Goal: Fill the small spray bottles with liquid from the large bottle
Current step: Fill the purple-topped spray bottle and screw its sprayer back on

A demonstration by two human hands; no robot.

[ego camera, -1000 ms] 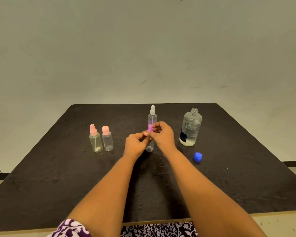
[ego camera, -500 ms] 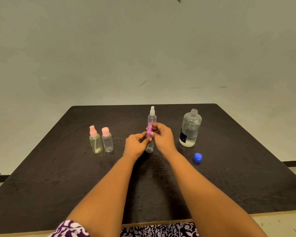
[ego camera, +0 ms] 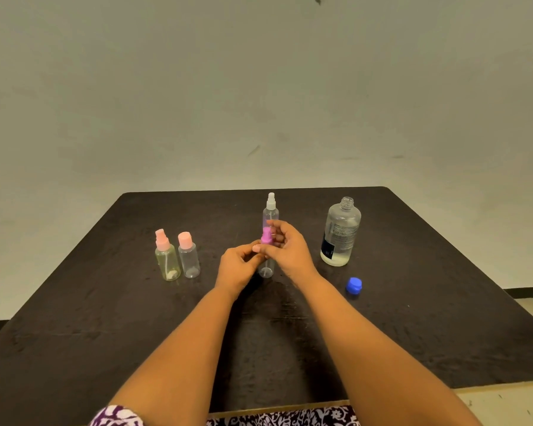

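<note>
Right hand (ego camera: 290, 250) has turned the pinched pink plastic spray cap (ego camera: 266, 236); I fear the small clear bottle (ego camera: 266, 270) slipping from the left hand (ego camera: 237, 269) gripping it.

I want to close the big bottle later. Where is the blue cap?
In the head view, the blue cap lies on the dark table, right side, just nearer the person than the large bottle.

Single head-worn view, facing forward and down, dark table (ego camera: 443, 318) close below, wall (ego camera: 259, 87) behind
</note>
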